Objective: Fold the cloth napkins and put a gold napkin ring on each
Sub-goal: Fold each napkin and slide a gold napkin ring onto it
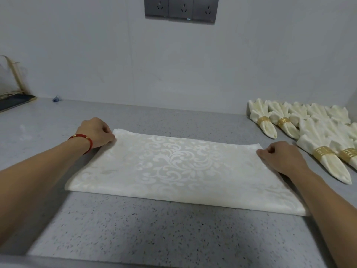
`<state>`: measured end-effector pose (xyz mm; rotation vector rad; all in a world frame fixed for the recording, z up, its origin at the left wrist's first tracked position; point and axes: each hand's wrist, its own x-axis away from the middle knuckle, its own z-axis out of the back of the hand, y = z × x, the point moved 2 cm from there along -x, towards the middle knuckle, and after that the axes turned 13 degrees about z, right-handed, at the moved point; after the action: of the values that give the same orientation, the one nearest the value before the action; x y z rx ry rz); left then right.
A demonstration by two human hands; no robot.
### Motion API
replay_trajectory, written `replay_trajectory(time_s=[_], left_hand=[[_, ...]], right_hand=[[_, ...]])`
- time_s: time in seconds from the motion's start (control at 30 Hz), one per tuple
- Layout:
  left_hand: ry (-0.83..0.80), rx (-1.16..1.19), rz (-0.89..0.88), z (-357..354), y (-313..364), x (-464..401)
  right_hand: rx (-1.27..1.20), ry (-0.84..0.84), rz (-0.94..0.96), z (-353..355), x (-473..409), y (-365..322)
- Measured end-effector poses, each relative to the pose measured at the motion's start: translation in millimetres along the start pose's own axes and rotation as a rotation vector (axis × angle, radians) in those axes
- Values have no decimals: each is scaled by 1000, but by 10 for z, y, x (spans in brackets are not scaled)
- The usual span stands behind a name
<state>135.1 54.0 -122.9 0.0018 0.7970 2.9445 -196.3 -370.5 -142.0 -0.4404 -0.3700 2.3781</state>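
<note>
lying flat on the speckled grey desk [173,238] is a cream damask napkin [173,171], folded into a long rectangle with its folded edge toward the person and its open edges toward the wall. the left hand [96,132] sits at the far left corner of the napkin, its fingers [108,130] curled and pinching the cloth edge there; a red cord bracelet [85,141] circles that wrist. the right hand [280,157] is at the far right corner, its fingers [266,150] likewise curled down and pinching the corner of the cloth. both forearms reach in from the near edge, one along each short side of the napkin.

to the right, well apart from the flat napkin, a cluster of finished napkins [318,132] lies on the desk in two rows (each folded to a fan at the top and a point at the bottom). gold napkin rings with a cut-out key pattern [321,152] band the ones whose middles show; the rest are partly hidden behind their neighbours.

on the grey wall above, a dark triple socket panel [181,8] is mounted. at the far left a dark tray with a gold-coloured frame [13,101] stands on the desk, and a small blue scrap [56,98] lies against the wall's base.
</note>
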Motion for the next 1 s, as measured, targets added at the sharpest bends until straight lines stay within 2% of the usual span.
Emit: replay_trajectory(time_s=[0.63, 0.73, 0.8, 0.83, 0.9, 0.97, 1.0], left_hand=[[52, -288, -89, -147, 45, -245], [110, -349, -160, -95, 107, 13], [170, -298, -358, -78, 258, 436], [143, -251, -459, -101, 341, 722], [-17, -255, -581, -212, 433, 1301], [-181, -382, -560, -441, 353, 1664], [-209, -442, -530, -553, 277, 1724]], right_hand=[[221, -72, -8, 76, -35, -128], [431, 60, 139, 159, 207, -396], [325, 83, 279, 132, 475, -778], [235, 50, 348, 76, 637, -994], [97, -76, 471, -104, 974, -1387], [116, -259, 550, -346, 1221, -1580], [151, -348, 555, -456, 1300, -1585]])
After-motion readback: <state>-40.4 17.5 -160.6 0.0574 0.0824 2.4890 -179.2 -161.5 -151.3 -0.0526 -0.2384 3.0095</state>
